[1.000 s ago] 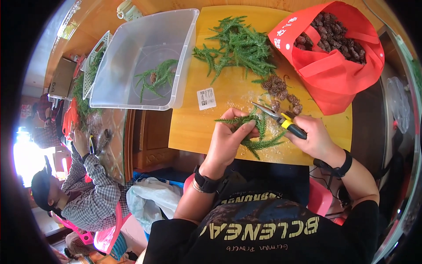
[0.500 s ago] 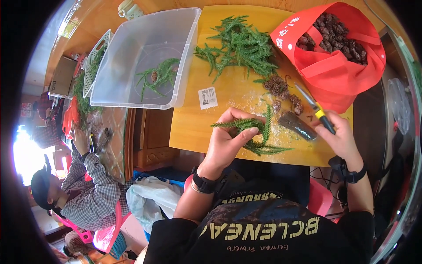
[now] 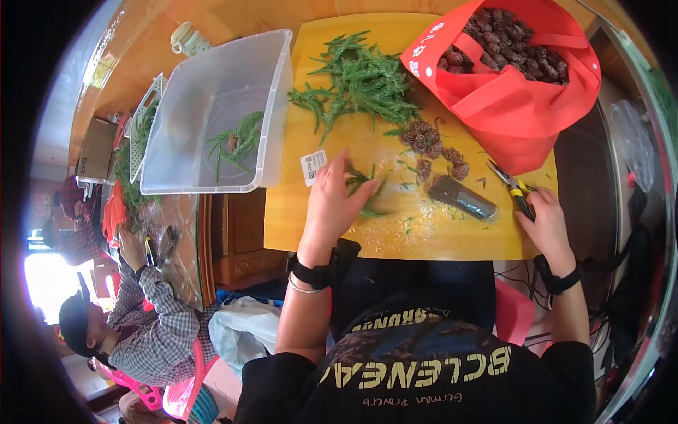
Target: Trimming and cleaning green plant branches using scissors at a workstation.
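Observation:
My left hand (image 3: 330, 201) is over the yellow board, its thumb and fingers apart. A green artificial pine sprig (image 3: 369, 189) sits beside the thumb, partly hidden and blurred; it looks loose from the fingers. At the board's right, my right hand (image 3: 547, 222) has its fingers on the black and yellow handles of a pair of pliers (image 3: 521, 196), whose jaws are slightly apart. Several pine cones (image 3: 424, 136) lie between the hands, next to a dark cylindrical bundle in clear wrap (image 3: 462, 198). Farther back is a heap of green sprigs (image 3: 367, 81).
A clear plastic bin (image 3: 272, 148) at left holds a sprig with a cone. A red bag (image 3: 522, 116) full of pine cones stands at the back right. A white label (image 3: 311, 168) and scattered bits lie on the yellow board (image 3: 296, 233). Another person (image 3: 155, 318) works at far left.
My left hand has moved left and its fingers have spread from the sprig they held. My right hand has lowered the pliers toward the board, and their jaws have parted. The view has shifted slightly.

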